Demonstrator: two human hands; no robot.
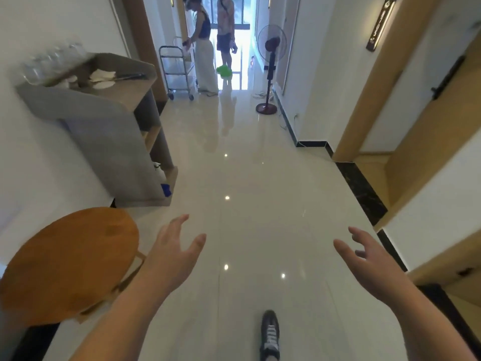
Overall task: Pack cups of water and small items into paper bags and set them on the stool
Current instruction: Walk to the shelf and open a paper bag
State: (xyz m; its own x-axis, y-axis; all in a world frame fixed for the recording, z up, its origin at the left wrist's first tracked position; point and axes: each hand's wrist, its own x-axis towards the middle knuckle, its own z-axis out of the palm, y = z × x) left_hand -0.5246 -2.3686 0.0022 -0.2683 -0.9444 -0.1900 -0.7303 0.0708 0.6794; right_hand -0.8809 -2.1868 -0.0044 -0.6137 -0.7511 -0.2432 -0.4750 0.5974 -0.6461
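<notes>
A round wooden stool [65, 264] stands at the lower left with nothing on its seat. My left hand [173, 252] hovers just right of the stool, fingers spread and holding nothing. My right hand [369, 259] is raised over the floor on the right, fingers loosely spread, also holding nothing. Farther along the left wall a grey shelf unit [104, 131] carries blurred clear cups [52, 61] and white paper items [101, 78] on its top. No paper bag can be made out.
Glossy tiled corridor floor [247, 191] runs ahead. My shoe [270, 334] is at the bottom. A standing fan [270, 71] is by the right wall; a metal trolley [178, 71] and two people [216, 43] are at the far end. Wooden door frames line the right.
</notes>
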